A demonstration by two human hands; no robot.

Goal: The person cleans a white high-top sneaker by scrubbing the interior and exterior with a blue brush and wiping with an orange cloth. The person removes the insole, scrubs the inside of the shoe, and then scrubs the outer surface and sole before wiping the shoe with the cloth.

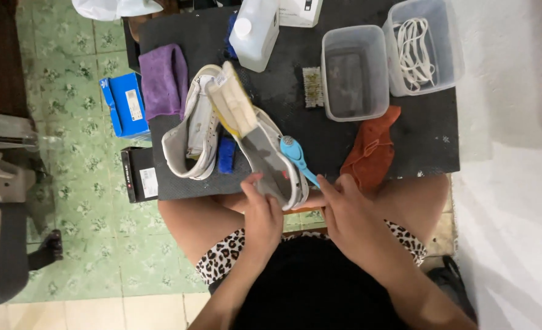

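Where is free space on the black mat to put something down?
Bare black mat lies right of the orange cloth, below the containers. The left part is crowded: shoes, purple cloth, wooden brush, bottle.

One camera, worn on the person's head, looks almost straight down from close above the lap. The dark bench (405,140) fills the upper middle, the green tiled floor (87,183) runs down the left, and a pale wall (509,183) fills the right.

White sneaker (271,162) sole-up at mat's near edge
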